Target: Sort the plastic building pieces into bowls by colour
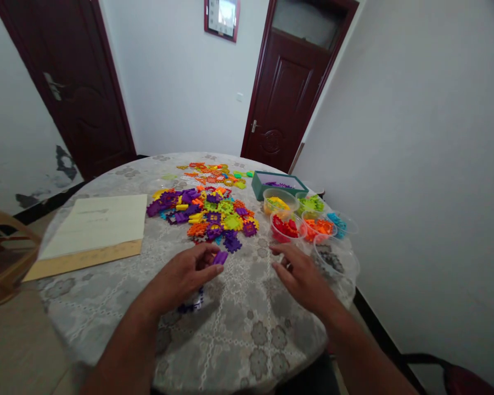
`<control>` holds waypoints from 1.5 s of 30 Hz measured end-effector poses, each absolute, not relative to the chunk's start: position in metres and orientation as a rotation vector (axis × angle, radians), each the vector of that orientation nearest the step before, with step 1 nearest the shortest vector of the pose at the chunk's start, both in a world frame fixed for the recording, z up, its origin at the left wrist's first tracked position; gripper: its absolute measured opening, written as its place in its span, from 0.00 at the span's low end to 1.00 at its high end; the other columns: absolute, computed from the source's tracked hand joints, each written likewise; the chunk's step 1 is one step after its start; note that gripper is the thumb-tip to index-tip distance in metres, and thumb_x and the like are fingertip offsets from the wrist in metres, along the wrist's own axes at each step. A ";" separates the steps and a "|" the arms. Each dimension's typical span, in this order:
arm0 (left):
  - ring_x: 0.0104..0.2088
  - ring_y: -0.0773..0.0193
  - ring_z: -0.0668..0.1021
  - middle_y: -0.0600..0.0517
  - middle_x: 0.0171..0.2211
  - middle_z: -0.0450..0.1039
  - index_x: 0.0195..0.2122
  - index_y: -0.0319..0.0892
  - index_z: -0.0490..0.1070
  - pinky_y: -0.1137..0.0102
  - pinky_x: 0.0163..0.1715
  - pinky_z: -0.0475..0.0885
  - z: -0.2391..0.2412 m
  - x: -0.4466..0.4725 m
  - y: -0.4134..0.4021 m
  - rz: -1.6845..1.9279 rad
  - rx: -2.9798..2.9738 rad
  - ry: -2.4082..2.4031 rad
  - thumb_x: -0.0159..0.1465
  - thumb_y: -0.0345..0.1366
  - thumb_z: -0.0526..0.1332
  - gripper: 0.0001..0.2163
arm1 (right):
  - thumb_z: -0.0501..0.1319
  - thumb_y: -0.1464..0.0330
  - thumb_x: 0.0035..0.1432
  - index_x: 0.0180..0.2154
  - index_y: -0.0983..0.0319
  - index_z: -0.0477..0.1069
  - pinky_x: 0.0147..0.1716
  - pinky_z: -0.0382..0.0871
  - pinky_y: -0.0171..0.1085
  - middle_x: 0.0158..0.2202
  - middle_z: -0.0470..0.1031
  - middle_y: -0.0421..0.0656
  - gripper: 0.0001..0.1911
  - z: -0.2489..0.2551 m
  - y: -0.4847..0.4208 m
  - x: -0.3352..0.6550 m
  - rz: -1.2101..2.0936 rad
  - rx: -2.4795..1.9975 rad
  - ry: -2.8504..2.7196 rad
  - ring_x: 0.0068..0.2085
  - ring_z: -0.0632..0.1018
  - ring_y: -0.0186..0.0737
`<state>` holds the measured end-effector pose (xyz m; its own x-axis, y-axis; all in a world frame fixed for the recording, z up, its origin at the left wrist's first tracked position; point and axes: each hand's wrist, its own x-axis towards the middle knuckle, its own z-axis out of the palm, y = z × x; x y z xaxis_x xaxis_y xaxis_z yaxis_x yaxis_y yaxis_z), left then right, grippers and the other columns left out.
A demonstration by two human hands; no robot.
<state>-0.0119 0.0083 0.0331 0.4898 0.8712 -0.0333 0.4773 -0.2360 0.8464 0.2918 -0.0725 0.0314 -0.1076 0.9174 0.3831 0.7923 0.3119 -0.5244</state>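
Observation:
Between the thumb and fingers of my left hand (191, 270) is a purple plastic building piece (220, 258). Below that hand a dark purple toothed piece (192, 303) lies on the tablecloth, partly hidden by the hand. My right hand (298, 270) hovers over the cloth with thumb and forefinger apart, holding nothing I can see. In front of both hands spreads a heap of toothed plastic pieces (214, 207) in purple, yellow, orange and green. Nearest my right hand stands a clear tub of red pieces (287, 237).
More clear tubs hold yellow (278, 214), green (313, 213), orange (319, 237), blue (338, 225) and grey pieces (331, 269). Behind them stands a green box (260, 190) with purple pieces. A pale board (102, 222) lies at the left; flat pieces (216, 174) lie farther back.

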 end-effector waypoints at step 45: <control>0.49 0.48 0.79 0.45 0.48 0.78 0.41 0.46 0.74 0.62 0.46 0.71 0.025 -0.053 -0.019 0.109 2.181 1.623 0.56 0.37 0.69 0.12 | 0.59 0.64 0.70 0.52 0.62 0.78 0.50 0.71 0.41 0.51 0.82 0.52 0.14 0.026 0.027 0.241 0.155 -1.685 -2.258 0.50 0.82 0.48</control>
<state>-0.0527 -0.0189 0.0248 0.3165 0.9310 -0.1818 0.8982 -0.2325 0.3731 0.2408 0.0269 0.0261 -0.2545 0.9487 0.1877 0.9141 0.2993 -0.2734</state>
